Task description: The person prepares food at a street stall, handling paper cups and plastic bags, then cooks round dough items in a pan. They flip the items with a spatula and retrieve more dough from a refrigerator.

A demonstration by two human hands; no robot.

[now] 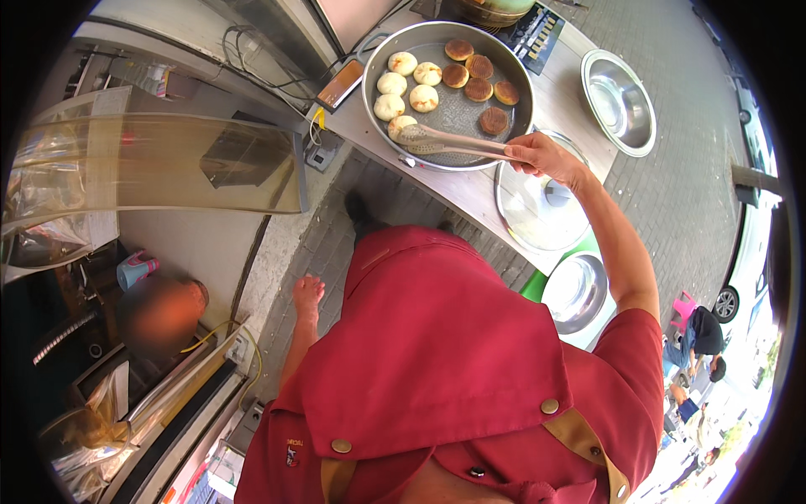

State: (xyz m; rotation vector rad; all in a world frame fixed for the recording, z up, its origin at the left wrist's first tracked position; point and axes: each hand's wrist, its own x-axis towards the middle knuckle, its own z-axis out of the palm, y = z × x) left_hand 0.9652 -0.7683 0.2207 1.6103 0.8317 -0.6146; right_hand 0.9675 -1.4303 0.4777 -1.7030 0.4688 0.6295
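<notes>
My right hand [540, 156] grips metal tongs [466, 143] by the handle end. Their perforated heads reach over the near left side of a large round pan [466, 140] and partly cover a pale bun [399, 126]; whether they pinch it I cannot tell. Several more pale, pleated buns [424, 98] sit on the pan's left side. Several browned, flat-topped buns [478, 89] lie towards its right. My left hand [308, 295] hangs low beside my red apron [428, 353], away from the table, with nothing in it and the fingers slightly curled.
A glass lid [535, 214] and steel basins [618, 104] lie right of the pan. A phone [340, 84] leans at its left near cables. An induction cooker [538, 41] carries another pot [494, 9] behind. People sit farther off at right; another person is at lower left.
</notes>
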